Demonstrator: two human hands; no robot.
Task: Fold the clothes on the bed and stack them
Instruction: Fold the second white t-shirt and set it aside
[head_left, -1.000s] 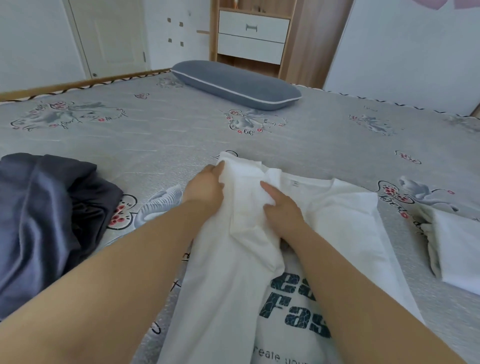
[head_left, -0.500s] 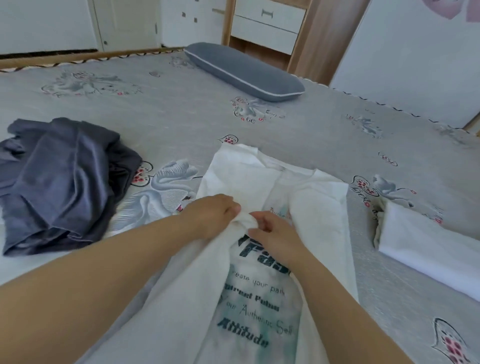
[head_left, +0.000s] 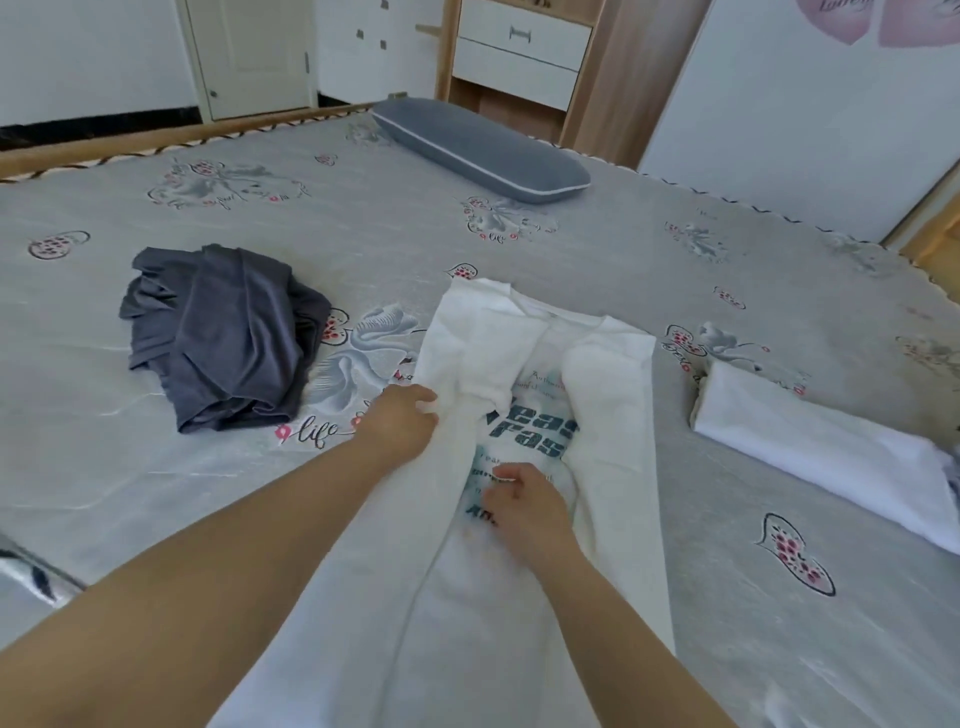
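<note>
We are looking down at a wide bed (head_left: 363, 249) covered in a grey sheet printed with flowers and small red hearts. A white T-shirt (head_left: 613, 415) with dark printed lettering is lying lengthwise in front of us, collar pointing away, both long sides folded inward so that the print is showing only in a strip down the middle.

Our left hand (head_left: 400, 421) is gripping the folded left edge of the shirt, fingers curled into the cloth. Our right hand (head_left: 524, 506) is resting on the printed strip lower down with its fingers bent against the fabric; we cannot tell whether it is pinching the cloth or only pressing on it. Both bare forearms are reaching in from the bottom of the view and covering much of the shirt's lower half.

To the left, well apart from the shirt, a crumpled dark grey garment (head_left: 223, 338) is sitting in a loose heap. To the right, near the shirt but not touching it, a folded white garment (head_left: 831, 452) is lying flat. At the far side of the bed a long grey pillow (head_left: 478, 148) with pale piping is lying at an angle. Beyond it we are seeing a wooden cabinet with white drawers (head_left: 519, 57), a white door (head_left: 254, 52), and a white panel (head_left: 800, 114) along the right.
</note>
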